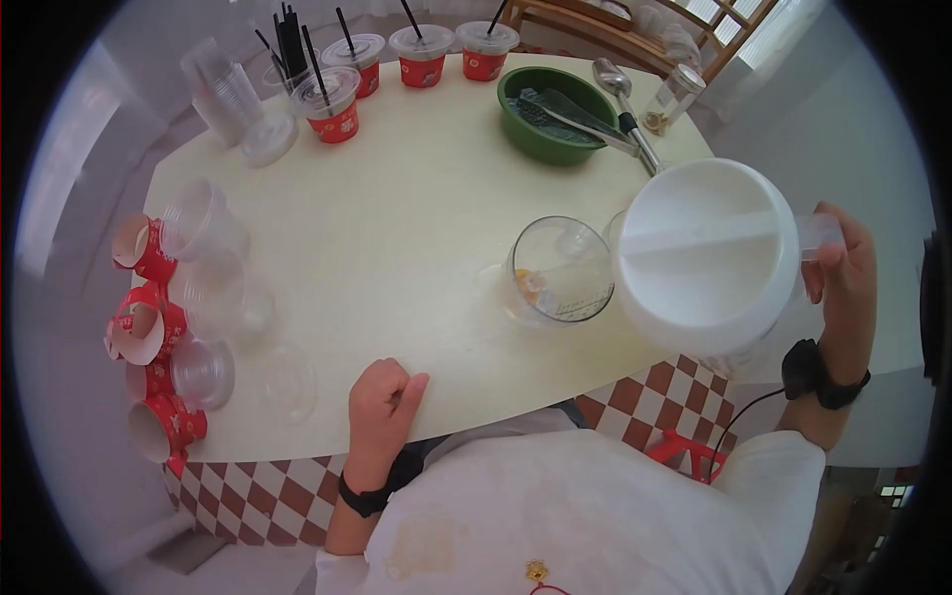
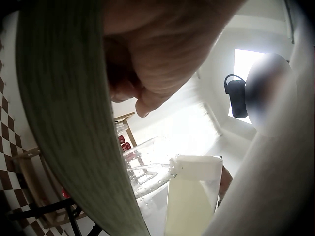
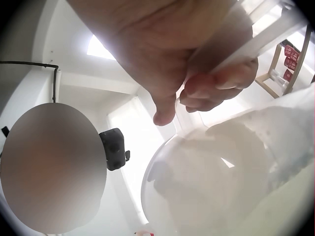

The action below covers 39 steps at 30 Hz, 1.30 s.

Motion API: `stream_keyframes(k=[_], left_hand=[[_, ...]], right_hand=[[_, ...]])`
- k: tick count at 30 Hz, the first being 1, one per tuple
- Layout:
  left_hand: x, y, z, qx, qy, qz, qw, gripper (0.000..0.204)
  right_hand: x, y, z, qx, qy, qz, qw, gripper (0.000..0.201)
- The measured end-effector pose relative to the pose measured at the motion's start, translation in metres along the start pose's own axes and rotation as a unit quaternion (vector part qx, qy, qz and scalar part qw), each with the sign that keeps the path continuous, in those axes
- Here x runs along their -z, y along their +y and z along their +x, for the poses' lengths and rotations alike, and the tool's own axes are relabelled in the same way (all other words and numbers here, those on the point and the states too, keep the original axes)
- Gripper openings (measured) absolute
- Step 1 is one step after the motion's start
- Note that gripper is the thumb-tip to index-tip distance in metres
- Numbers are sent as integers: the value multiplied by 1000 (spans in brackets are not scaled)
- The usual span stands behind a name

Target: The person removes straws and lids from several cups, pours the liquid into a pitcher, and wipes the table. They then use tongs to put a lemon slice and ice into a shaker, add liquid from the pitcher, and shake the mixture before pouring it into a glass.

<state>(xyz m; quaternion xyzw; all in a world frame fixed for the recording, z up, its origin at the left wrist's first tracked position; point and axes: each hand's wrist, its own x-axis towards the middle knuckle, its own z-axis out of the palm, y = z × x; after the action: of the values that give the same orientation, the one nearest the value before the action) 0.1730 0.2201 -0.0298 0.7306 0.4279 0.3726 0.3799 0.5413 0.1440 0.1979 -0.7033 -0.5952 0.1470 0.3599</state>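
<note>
Here, one jug (image 1: 706, 260), one measuring cup (image 1: 560, 271)

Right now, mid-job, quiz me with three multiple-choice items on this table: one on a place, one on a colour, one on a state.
1. Where does the left hand rest?
A. on the table's near edge
B. inside the bowl
C. on the straws

2. What colour is the bowl holding the tongs?
A. red
B. green
C. blue

3. How is the white pitcher held?
A. standing upright on the table
B. lying on the floor
C. gripped by the right hand, tilted towards the clear cup

Answers: 1 A, the fist lies on the table near the person; 2 B, the bowl is plainly green; 3 C, fingers wrap its handle and its mouth leans over the cup.
</note>
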Motion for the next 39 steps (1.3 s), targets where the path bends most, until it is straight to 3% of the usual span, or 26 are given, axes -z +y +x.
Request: stream_keyframes(k=[30, 39], left_hand=[[-2, -1, 1, 2, -3, 4, 1000, 29], [-1, -1, 1, 1, -6, 9, 1000, 26]], right_hand=[[2, -2, 8, 26, -15, -42, 999, 60], [-9, 22, -15, -15, 79, 30, 996, 63]])
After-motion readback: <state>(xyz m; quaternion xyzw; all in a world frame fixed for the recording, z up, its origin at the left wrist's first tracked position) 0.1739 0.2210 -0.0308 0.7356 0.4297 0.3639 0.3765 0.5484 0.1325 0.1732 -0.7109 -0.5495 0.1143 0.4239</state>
